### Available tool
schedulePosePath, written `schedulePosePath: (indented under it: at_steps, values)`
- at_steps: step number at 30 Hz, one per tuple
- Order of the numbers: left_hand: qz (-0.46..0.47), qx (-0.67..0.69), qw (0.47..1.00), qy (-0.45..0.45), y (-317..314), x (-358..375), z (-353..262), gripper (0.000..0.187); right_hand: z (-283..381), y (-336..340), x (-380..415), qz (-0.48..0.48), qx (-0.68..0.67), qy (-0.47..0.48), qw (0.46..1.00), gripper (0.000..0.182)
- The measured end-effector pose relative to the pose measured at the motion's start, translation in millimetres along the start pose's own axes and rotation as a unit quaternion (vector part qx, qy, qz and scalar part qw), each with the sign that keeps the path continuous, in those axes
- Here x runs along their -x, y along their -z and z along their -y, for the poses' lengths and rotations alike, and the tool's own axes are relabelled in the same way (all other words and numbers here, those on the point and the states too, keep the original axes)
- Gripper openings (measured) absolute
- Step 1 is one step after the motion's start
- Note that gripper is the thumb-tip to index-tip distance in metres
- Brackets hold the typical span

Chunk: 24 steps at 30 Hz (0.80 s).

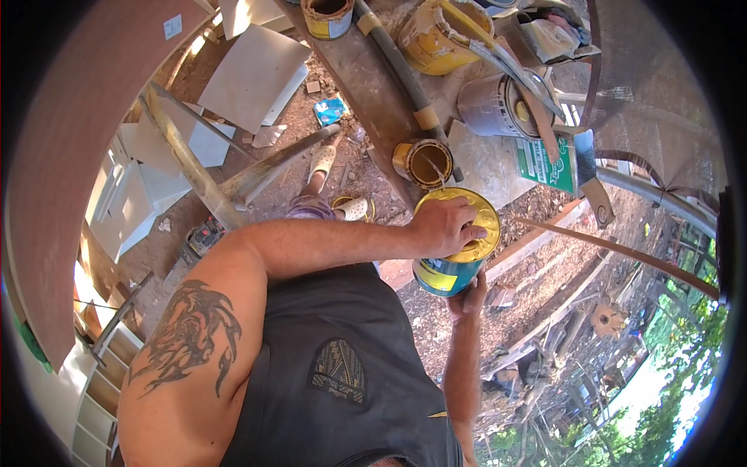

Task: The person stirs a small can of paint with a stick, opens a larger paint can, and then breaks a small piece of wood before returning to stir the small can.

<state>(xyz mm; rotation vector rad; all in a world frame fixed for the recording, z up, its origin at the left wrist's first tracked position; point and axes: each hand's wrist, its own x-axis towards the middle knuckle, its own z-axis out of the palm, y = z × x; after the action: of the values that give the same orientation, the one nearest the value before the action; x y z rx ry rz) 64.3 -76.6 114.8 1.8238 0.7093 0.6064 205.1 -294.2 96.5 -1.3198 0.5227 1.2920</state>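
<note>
A teal paint can (451,274) with a yellow top (484,226) is held between both my hands, beside the bench edge. My left hand (445,226) reaches across from the left and lies over the yellow top, fingers curled on it. From below, my right hand (468,297) grips the can's lower side, partly hidden by it. Just beyond the can's far rim stands an open small tin (401,162) with a brownish inside. A thin pale streak shows between the tin's mouth and the can's rim.
The bench (354,86) carries a yellow-stained bucket (424,47), a grey paint pail (486,105), another open tin (331,29) and a green-labelled sheet (548,165). A wide scraper blade (585,159) lies near its right end. White panels (253,78) and wooden poles (191,159) stand at left.
</note>
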Motion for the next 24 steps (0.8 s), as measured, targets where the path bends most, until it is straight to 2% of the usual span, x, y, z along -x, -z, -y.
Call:
schedulePosePath:
  at_steps: [24]
  values:
    - [-0.005,-0.001,1.0,0.001,-2.7,-0.4,0.9,0.044,-1.2,6.5,-4.0,-0.004,0.002,0.002,1.0,0.063]
